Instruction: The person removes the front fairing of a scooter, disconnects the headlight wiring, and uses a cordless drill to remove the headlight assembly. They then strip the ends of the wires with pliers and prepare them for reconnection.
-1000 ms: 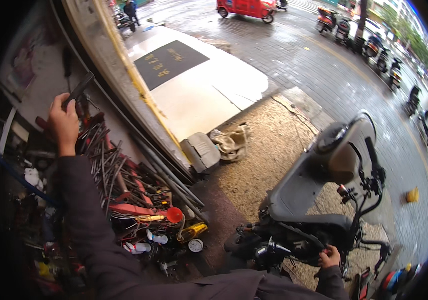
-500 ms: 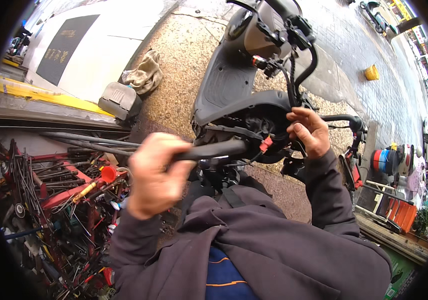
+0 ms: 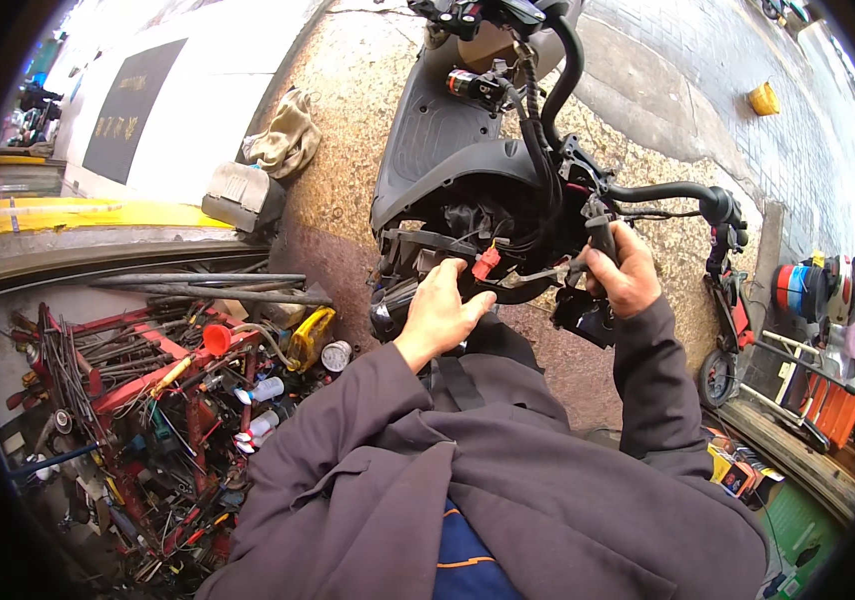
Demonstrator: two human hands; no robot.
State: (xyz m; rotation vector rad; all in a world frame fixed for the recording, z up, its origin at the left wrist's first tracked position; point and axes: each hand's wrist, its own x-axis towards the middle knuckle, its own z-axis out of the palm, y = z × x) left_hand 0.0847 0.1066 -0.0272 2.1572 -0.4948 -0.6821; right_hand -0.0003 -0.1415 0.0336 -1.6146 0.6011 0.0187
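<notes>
A scooter's open front is before me, its dark cavity full of cables. Over its near edge my left hand is open, thumb apart from the fingers. Its fingertips are close to a red wire connector; whether they touch anything is hard to tell. My right hand is closed around a short black cylindrical piece, at the right of the cavity. A thin wire bundle runs from near the connector toward that hand. Thick black handlebar tubing rises beyond.
On the left, a red metal rack is crowded with tools and rods, with an orange funnel on it. A grey box and a cloth lie farther off. A yellow bucket stands on the paving at the right.
My left hand has let go of the long black strip-like piece and moved right, toward the red connector. My right hand now grips the short black piece. The view has shifted slightly.
</notes>
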